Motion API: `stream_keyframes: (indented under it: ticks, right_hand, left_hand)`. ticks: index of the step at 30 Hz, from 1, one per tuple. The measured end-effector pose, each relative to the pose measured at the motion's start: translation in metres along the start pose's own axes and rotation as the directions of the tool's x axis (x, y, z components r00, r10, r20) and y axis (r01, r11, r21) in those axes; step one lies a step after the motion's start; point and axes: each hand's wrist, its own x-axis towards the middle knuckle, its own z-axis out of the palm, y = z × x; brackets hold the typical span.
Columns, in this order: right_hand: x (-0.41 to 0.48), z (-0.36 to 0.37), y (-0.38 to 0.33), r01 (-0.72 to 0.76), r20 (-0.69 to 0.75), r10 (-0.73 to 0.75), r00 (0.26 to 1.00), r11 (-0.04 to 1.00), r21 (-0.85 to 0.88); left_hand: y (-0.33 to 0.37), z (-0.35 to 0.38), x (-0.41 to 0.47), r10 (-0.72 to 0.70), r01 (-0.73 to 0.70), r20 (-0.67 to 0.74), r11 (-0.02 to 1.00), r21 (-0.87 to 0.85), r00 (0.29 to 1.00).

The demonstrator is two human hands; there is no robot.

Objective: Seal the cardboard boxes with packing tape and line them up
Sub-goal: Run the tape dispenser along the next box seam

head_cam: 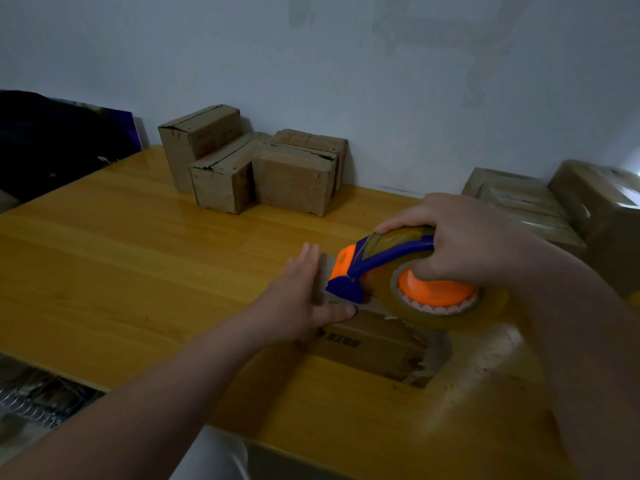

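Note:
A small cardboard box (377, 344) lies on the yellow wooden table (138, 258) in front of me. My left hand (298, 299) lies flat against the box's left end, fingers straight, thumb resting on its top. My right hand (460, 244) grips a blue and orange tape dispenser (381, 265) holding a roll of clear packing tape (446, 306). The dispenser's blue nose sits on the box's top near the left end. Three cardboard boxes (256, 161) stand grouped at the back by the wall.
Several taped boxes (540, 202) are stacked at the right by the wall. A dark object (52, 140) leans at the far left. The table's near edge runs along the lower left, with clutter (34, 396) below it.

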Motion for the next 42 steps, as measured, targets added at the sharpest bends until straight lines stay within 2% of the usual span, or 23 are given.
stream_keyframes:
  ticks: [3, 10, 14, 20, 29, 33, 38, 40, 42]
  right_hand:
    - [-0.004, 0.001, 0.003, 0.004, -0.026, -0.004, 1.0, 1.0, 0.009]
    - [-0.005, 0.001, 0.009, -0.015, -0.029, 0.017, 0.999, 0.998, 0.053]
    - [-0.014, -0.009, 0.018, -0.05, 0.05, 0.044, 0.998, 0.993, 0.11]
    - [-0.023, -0.015, 0.02, -0.052, 0.097, 0.044, 0.994, 0.995, 0.081]
    - [-0.051, -0.021, 0.049, -0.153, 0.19, 0.126, 0.974, 0.979, 0.137]
    - [-0.058, -0.012, 0.058, -0.155, 0.122, 0.134, 0.984, 0.971, 0.183]
    - [-0.061, -0.001, 0.061, -0.096, 0.012, 0.096, 0.995, 0.964, 0.248]
    - [-0.062, 0.001, 0.059, -0.081, -0.026, 0.091, 0.996, 0.963, 0.258]
    - [-0.061, 0.002, 0.056, -0.075, -0.051, 0.091, 0.995, 0.964, 0.255]
  left_hand:
    - [0.007, 0.005, 0.004, 0.078, -0.074, -0.01, 0.971, 0.229, 0.997]
    - [0.0, 0.006, 0.01, 0.091, -0.084, 0.009, 0.875, 0.477, 0.996]
    - [0.002, 0.005, 0.01, 0.068, -0.069, 0.023, 0.842, 0.534, 0.997]
    - [0.007, 0.002, 0.01, 0.02, -0.062, 0.08, 0.823, 0.564, 0.997]
    - [0.013, 0.0, 0.01, -0.011, -0.045, 0.085, 0.778, 0.626, 0.996]
    - [0.018, 0.0, 0.008, -0.025, -0.039, 0.087, 0.745, 0.666, 0.996]
    - [0.029, 0.01, 0.007, -0.027, 0.012, 0.006, 0.598, 0.801, 1.0]
    - [0.034, 0.021, 0.008, 0.003, 0.004, -0.008, 0.611, 0.792, 1.0]
    - [0.038, 0.034, 0.01, 0.054, -0.04, 0.006, 0.664, 0.746, 0.999]
